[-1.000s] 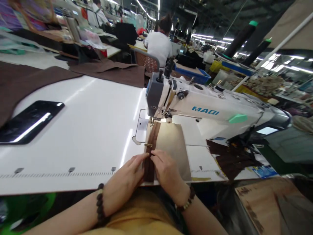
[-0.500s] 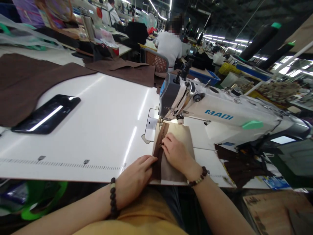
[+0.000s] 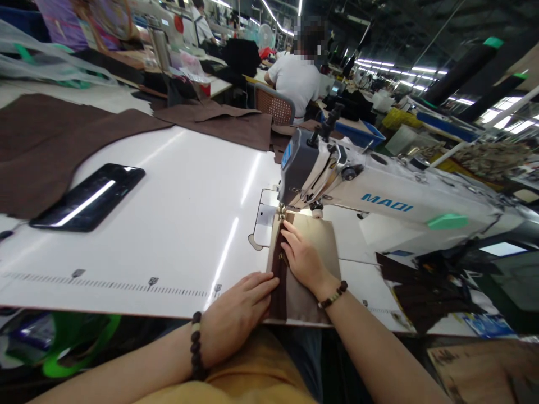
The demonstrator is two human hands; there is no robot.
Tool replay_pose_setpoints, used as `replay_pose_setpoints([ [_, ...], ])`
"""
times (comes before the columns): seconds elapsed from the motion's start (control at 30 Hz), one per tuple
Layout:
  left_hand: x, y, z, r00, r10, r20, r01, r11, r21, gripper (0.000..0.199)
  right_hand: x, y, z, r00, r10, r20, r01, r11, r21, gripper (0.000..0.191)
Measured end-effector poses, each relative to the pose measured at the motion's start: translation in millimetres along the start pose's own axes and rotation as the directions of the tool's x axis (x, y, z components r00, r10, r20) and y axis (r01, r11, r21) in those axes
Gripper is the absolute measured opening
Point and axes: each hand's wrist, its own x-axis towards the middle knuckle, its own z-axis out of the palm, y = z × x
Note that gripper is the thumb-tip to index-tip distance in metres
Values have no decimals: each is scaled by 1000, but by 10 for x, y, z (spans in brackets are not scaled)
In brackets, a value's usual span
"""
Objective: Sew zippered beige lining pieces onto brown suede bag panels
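Note:
A beige fabric panel with a dark brown zipper strip along its left side lies under the needle area of a white sewing machine. A small metal zipper pull shows beside my right fingers. My right hand rests flat on the panel, fingers apart, its fingertips on the strip just short of the presser foot. Nearer the table's front edge, my left hand has its fingers stretched out, their tips touching the strip's left edge. Its thumb is hidden.
A black phone lies on the white tabletop at left. Large brown fabric pieces cover the far left and back. Dark brown cloth lies at right, under the machine head. Ahead sits a person in a white shirt.
My right hand has let go of the zipper pull, and its fingers have spread and moved forward toward the presser foot. My left hand stays by the strip. The whole view has shifted slightly.

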Motion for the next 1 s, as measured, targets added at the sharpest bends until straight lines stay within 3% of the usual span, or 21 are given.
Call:
replay_pose_setpoints([
  [0.17,-47,43,-68,996,92,-22,-94,990,-107,39,-225,-137,-67,998,31,49,-28,998,-59,38],
  [0.4,-101,33,-50,996,85,-3,-85,991,-103,40,-222,-150,-69,999,42,28,-38,990,-135,38],
  [0.53,45,-83,-247,988,95,118,-72,980,-187,37,-230,-130,-42,999,31,33,-24,984,-175,39],
  [0.63,288,-321,-355,980,123,155,-99,983,-155,29,-243,-130,-28,997,52,61,-39,979,-198,40],
  [0.7,474,-529,-324,979,129,160,-116,989,-89,25,-243,-133,-27,995,63,77,-46,978,-205,40],
  [0.83,745,-878,-85,968,152,201,-148,988,-32,25,-236,-134,-38,993,67,95,-45,975,-216,43],
  [1.0,802,-990,97,967,152,207,-147,988,-38,30,-232,-123,-34,993,45,105,-20,973,-229,44],
])
